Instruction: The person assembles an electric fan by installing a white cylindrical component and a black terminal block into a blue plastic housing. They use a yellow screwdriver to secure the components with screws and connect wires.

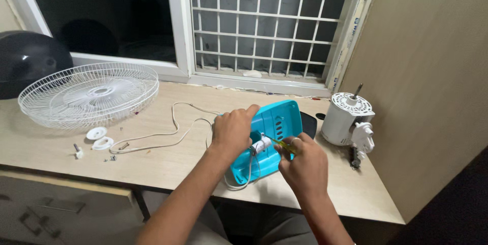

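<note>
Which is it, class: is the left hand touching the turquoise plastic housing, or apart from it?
Touching. The head view shows the left hand gripping the turquoise housing, fingers curled over its upper edge.

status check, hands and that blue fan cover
Left hand steadies blue cover. Right hand holds screwdriver at white part. Nothing in the way.
</note>
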